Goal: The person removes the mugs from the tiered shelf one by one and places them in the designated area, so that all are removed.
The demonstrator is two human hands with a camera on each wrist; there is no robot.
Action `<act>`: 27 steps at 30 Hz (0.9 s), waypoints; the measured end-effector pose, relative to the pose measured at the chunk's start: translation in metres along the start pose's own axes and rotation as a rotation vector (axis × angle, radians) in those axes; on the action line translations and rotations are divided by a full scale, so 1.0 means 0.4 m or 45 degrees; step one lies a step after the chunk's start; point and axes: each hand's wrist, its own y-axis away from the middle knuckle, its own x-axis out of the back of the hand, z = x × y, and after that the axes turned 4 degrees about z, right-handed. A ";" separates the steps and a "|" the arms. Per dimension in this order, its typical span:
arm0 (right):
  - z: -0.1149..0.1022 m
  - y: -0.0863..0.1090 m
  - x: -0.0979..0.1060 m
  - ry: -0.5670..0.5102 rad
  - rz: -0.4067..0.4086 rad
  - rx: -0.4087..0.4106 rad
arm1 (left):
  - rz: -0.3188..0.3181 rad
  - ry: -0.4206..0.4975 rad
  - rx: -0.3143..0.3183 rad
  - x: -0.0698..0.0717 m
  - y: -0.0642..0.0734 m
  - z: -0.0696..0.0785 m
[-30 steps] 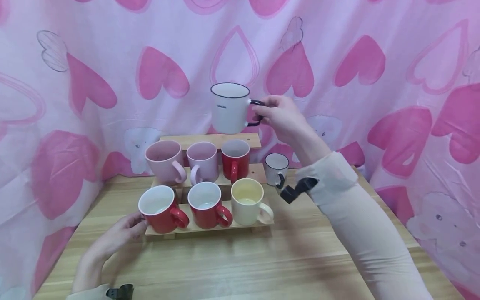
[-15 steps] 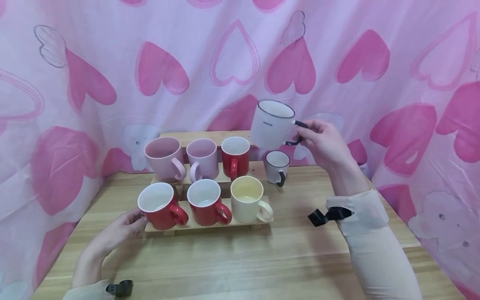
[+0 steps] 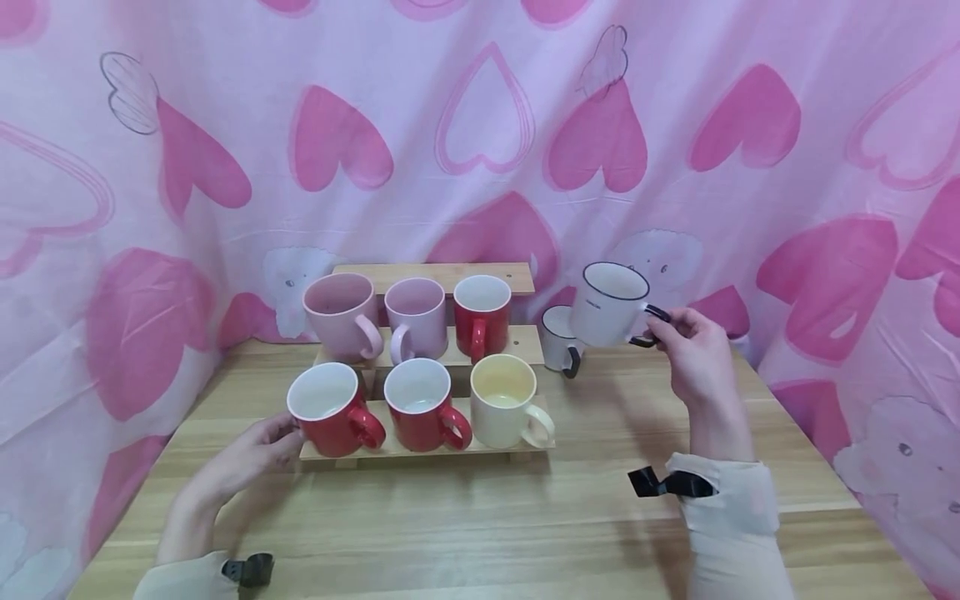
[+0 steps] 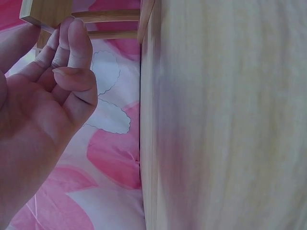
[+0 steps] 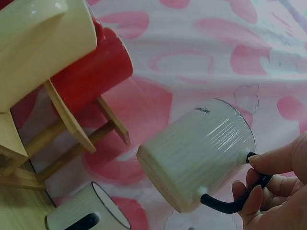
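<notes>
My right hand (image 3: 701,358) grips the black handle of a white enamel-style mug (image 3: 609,310) with a dark rim. The mug is raised over the table's right side, tilted a little; the right wrist view shows its pale base above the tabletop. Behind and left of it, a smaller white mug (image 3: 558,340) with a black handle stands beside the tiered wooden rack (image 3: 435,277). At the rack's front left corner, my left hand (image 3: 255,454) holds the end of the lowest shelf board (image 4: 53,12) between thumb and fingers, right by a red mug (image 3: 324,421).
On the rack's lower tier stand another red mug (image 3: 420,408) and a cream mug (image 3: 501,408). Two pink mugs (image 3: 416,321) and a red mug (image 3: 480,321) fill the middle tier. A pink heart-patterned curtain (image 3: 337,133) hangs behind the wooden table (image 3: 450,533).
My right hand has carried the large white mug from above the rack's top tier to the right and down, beside the small white mug. The left hand stays at the rack's corner.
</notes>
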 end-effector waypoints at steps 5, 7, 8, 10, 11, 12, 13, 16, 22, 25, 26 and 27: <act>0.044 -0.005 0.016 -0.065 0.188 -0.032 | 0.032 -0.030 0.015 -0.002 0.002 0.002; 0.059 -0.008 0.019 -0.063 0.270 -0.017 | 0.052 -0.033 0.036 -0.003 0.004 0.002; 0.065 -0.009 0.021 -0.045 0.305 0.001 | 0.057 -0.034 0.040 -0.004 0.005 0.001; 0.077 -0.011 0.023 0.008 0.368 0.045 | 0.058 -0.026 0.047 -0.006 0.005 0.000; 0.083 -0.012 0.025 0.042 0.397 0.067 | 0.057 -0.025 0.047 -0.006 0.005 -0.001; 0.088 -0.014 0.027 0.058 0.419 0.076 | 0.058 -0.025 0.045 -0.006 0.005 -0.001; 0.092 -0.015 0.028 0.078 0.440 0.084 | 0.050 -0.025 0.037 -0.006 0.004 -0.001; 0.109 -0.020 0.031 0.073 0.488 0.053 | 0.054 -0.041 0.032 -0.003 0.003 0.001; 0.151 -0.036 0.028 0.102 0.559 -0.018 | 0.056 -0.049 0.036 0.001 -0.001 0.007; 0.176 -0.045 0.022 0.187 0.593 -0.026 | 0.061 -0.053 0.052 0.000 0.000 0.007; 0.186 -0.047 0.020 0.216 0.604 -0.022 | 0.065 -0.055 0.063 0.000 0.001 0.007; 0.196 -0.049 0.017 0.238 0.616 -0.020 | 0.062 -0.064 0.059 0.000 0.003 0.007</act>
